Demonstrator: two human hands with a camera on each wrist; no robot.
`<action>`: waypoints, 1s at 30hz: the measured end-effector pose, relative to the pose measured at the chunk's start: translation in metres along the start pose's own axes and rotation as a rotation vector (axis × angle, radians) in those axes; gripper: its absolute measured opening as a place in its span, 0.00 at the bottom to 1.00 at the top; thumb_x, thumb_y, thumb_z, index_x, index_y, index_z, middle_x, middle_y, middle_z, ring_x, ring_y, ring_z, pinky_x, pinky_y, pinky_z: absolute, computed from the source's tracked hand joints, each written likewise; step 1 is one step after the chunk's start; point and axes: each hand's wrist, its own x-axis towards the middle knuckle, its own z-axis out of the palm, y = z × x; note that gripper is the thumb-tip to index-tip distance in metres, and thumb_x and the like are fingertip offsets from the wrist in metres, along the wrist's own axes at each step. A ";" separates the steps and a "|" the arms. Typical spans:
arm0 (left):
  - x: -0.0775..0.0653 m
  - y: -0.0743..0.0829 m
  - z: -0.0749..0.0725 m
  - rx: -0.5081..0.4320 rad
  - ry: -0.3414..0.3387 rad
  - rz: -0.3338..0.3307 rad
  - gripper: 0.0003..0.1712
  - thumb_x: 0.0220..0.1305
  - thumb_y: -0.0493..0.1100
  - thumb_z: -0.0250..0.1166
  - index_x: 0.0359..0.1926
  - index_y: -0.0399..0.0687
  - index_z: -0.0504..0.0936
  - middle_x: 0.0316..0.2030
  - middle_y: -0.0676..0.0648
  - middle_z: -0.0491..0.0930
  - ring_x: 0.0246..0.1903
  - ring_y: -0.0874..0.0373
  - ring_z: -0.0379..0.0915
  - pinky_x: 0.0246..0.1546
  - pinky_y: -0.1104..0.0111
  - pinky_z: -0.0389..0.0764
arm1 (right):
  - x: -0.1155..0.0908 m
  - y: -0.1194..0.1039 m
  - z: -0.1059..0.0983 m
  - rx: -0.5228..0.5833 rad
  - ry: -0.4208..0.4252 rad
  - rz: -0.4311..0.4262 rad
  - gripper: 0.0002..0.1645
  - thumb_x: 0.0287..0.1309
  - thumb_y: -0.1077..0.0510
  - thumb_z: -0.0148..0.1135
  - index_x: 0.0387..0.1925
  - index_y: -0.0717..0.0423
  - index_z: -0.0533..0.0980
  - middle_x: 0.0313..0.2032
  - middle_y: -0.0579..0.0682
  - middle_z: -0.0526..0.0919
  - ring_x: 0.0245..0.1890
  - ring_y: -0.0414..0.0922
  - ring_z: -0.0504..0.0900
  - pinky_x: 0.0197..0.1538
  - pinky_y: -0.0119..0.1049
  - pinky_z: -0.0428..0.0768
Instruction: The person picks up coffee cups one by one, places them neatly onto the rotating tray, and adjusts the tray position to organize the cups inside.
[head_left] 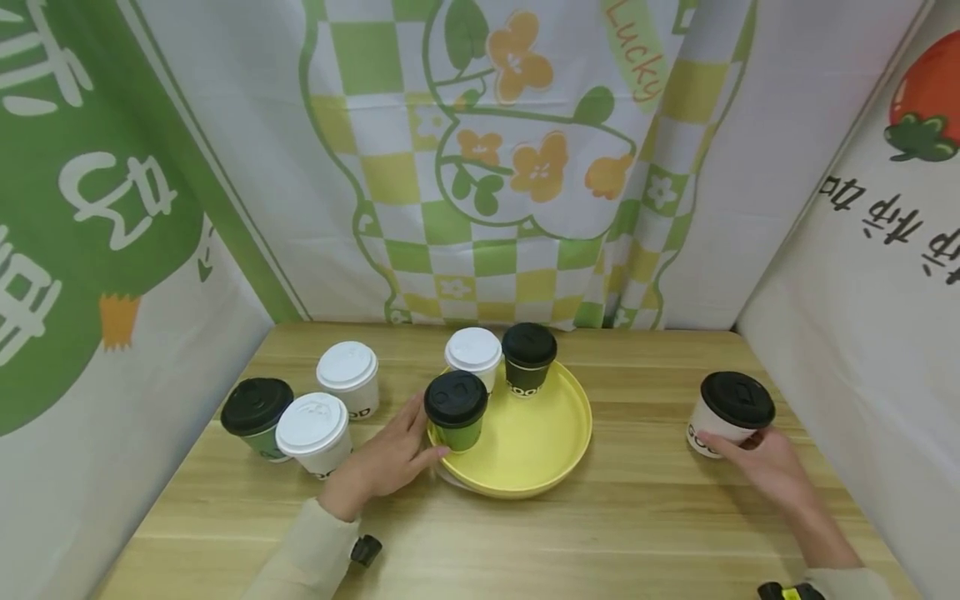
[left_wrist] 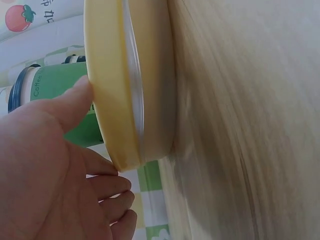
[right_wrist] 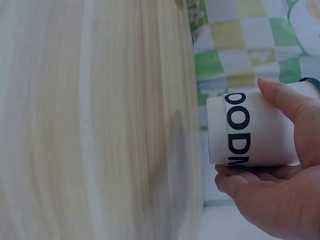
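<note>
My right hand (head_left: 765, 467) grips a white paper cup (right_wrist: 255, 130) with a black lid, thumb on one side and fingers on the other. It holds the cup upright close over the right part of the table, its shadow on the wood. At the left edge of a round yellow tray (head_left: 540, 450), my left hand (head_left: 393, 454) touches the rim with relaxed fingers. Just beside its thumb, a green cup with a black lid (head_left: 457, 408) stands on the tray. Behind that are a white-lidded cup (head_left: 474, 350) and a dark cup with a black lid (head_left: 528, 358).
Left of the tray stand two white cups with white lids, one farther back (head_left: 348, 375) and one nearer (head_left: 315, 433), and a green cup with a black lid (head_left: 257, 412). A patterned curtain (head_left: 495, 275) hangs behind the wooden table (head_left: 525, 550); printed cloth lines both sides.
</note>
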 end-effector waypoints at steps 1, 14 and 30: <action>-0.001 0.000 -0.001 -0.006 -0.004 -0.007 0.50 0.82 0.56 0.55 0.83 0.30 0.41 0.82 0.25 0.42 0.82 0.28 0.41 0.81 0.39 0.56 | -0.001 -0.003 0.002 0.001 -0.002 -0.008 0.47 0.66 0.33 0.69 0.69 0.65 0.70 0.63 0.68 0.81 0.46 0.28 0.76 0.43 0.20 0.76; -0.014 0.012 0.013 0.022 0.017 -0.035 0.57 0.81 0.64 0.53 0.83 0.31 0.33 0.83 0.27 0.35 0.83 0.30 0.38 0.82 0.41 0.54 | -0.005 -0.043 0.023 0.084 -0.064 -0.154 0.47 0.65 0.38 0.72 0.73 0.60 0.66 0.67 0.65 0.78 0.63 0.53 0.81 0.49 0.22 0.80; -0.013 0.007 0.005 0.026 -0.001 -0.118 0.51 0.83 0.61 0.50 0.83 0.28 0.39 0.83 0.28 0.36 0.84 0.33 0.37 0.83 0.41 0.51 | -0.011 -0.076 0.052 0.164 -0.129 -0.274 0.40 0.62 0.46 0.77 0.69 0.58 0.72 0.60 0.60 0.84 0.55 0.42 0.83 0.52 0.28 0.83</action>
